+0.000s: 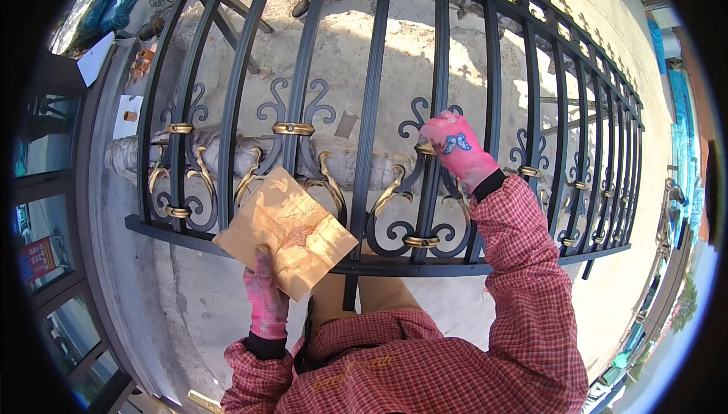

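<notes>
My left hand, in a pink glove, grips a square piece of brown cardboard by its lower left edge. Wet-looking gold smears cover the middle of the cardboard. In front of me lies a dark grey metal fence panel with upright bars, curled scrolls and gold collars. My right hand, also gloved in pink, is closed at a gold collar on one bar. Whatever its fingers hold is hidden beneath the glove. Left of it, another gold collar and gold leaf shapes show.
A wrapped, pale roll runs under the panel. Dark window frames stand at the left, near small copper-coloured pieces on a ledge. Another person's shoe shows beyond the bars. Blue sheeting hangs at the right.
</notes>
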The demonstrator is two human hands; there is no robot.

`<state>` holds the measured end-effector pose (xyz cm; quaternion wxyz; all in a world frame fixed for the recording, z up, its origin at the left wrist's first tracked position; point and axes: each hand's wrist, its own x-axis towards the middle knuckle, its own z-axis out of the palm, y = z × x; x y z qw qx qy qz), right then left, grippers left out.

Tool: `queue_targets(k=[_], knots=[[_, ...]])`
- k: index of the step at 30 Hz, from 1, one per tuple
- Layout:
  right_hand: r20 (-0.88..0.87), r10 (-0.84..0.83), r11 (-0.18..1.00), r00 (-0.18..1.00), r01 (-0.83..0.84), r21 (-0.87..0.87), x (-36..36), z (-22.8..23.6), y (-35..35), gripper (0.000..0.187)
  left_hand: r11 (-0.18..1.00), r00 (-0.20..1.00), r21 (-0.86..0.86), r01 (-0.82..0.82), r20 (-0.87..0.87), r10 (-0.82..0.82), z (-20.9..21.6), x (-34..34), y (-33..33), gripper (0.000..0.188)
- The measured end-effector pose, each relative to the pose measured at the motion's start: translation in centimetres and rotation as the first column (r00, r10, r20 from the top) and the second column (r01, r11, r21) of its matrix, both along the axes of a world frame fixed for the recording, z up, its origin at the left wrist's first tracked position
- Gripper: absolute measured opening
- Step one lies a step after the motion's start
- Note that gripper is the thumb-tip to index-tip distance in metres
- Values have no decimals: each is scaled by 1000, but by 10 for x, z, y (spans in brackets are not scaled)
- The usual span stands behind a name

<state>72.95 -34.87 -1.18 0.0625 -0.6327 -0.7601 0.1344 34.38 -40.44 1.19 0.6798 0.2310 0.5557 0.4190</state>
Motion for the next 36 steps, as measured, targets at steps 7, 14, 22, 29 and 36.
queue_targets(k=[7,14,22,29,36], knots=[[5,164,986,986,-164,-35,-5,4,20,17,994,994,-12,-111,6,111,-12,-17,-22,54],[-49,473,874,880,-475,-103,-7,-4,40,20,951,951,6,-310,4,310,-16,-5,-78,56],[15,591,801,807,-584,-129,-5,-18,48,19,902,900,-44,-430,58,432,-6,41,-145,55],[-75,509,852,858,-514,-96,-15,2,38,24,891,890,-58,-450,61,453,-3,49,-175,55],[-483,-201,946,852,41,-321,-41,66,-18,38,893,891,-86,-442,76,448,-31,56,-178,36]])
